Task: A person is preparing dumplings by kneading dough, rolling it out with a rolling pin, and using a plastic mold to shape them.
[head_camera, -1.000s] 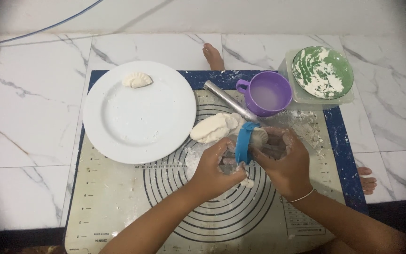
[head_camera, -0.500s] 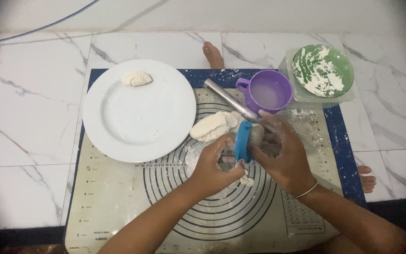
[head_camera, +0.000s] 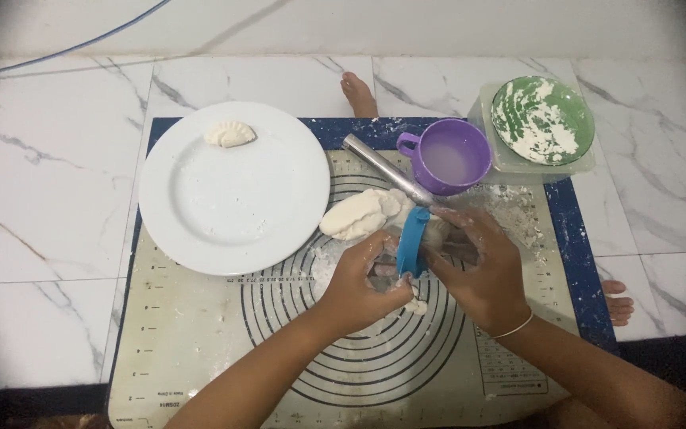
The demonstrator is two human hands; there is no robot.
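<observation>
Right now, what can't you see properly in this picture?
Head view only:
- Inside the blue press: both hands cover it, left hand, right hand.
- The rolling pin: its lower end is hidden by the press.
- The foot: cut off behind the mat.

left hand (head_camera: 371,280) and right hand (head_camera: 478,266) curled, fingers pressed together.
</observation>
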